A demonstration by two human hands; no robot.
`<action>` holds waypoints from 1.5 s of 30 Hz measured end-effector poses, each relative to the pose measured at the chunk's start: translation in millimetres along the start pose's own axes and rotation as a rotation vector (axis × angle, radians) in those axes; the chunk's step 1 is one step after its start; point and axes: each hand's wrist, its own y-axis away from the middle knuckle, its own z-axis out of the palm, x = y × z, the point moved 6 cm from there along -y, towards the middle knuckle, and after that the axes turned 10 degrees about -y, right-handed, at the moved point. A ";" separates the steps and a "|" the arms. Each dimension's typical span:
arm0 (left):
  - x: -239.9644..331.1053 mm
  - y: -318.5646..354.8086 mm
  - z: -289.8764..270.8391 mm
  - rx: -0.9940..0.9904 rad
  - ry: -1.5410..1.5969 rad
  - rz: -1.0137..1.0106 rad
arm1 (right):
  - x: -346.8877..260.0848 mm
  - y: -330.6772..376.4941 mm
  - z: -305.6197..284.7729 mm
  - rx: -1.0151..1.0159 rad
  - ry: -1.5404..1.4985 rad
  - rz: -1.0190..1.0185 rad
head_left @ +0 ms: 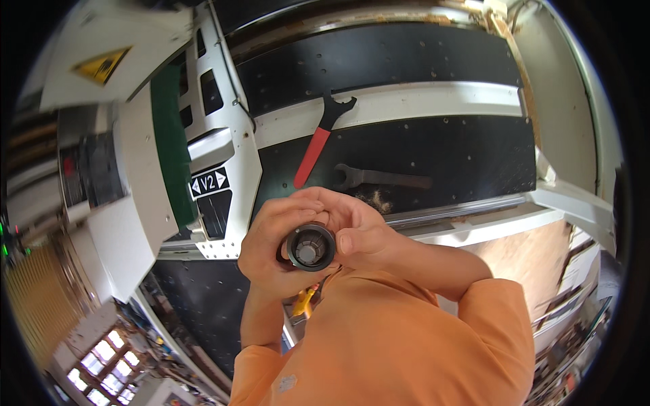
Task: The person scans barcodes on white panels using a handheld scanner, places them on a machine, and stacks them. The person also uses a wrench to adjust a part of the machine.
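Close in front of my orange shirt, both hands surround a black round collet chuck (pixel 310 247). Its dark ring faces up, and a grey slotted centre shows inside. My left hand (pixel 265 237) is closed around its left side. From the right, my right hand (pixel 359 227) curls about the chuck, its thumb beside the rim and fingers meeting the left ones behind it. Just beyond the hands lies a collet spanner (pixel 313 157) with a red handle and black hooked head. A grey open-ended wrench (pixel 386 178) rests to its right on the black machine bed (pixel 467 152).
A white machine gantry (pixel 233 135) with a green panel stands at the left. Sawdust (pixel 376 201) lies by the wrench. A metal rail (pixel 460 209) runs along the bed's near edge. Something yellow (pixel 302 304) hangs below my hands. A wooden board (pixel 521 254) is at the right.
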 end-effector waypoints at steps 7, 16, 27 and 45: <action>-95.0 -62.2 -18.7 0.269 -0.115 -0.419 | -161.7 -39.6 -33.0 0.376 1.168 -0.222; -205.1 -209.1 -32.6 0.487 -0.168 -0.489 | -261.2 -270.1 3.9 -0.180 2.339 -0.844; -235.3 -276.3 -64.8 0.510 0.012 -0.373 | -271.1 -361.5 6.5 -0.053 1.313 -0.745; -234.6 -282.5 -105.5 0.608 0.186 -0.303 | -231.5 -363.0 31.8 -0.117 1.110 -0.558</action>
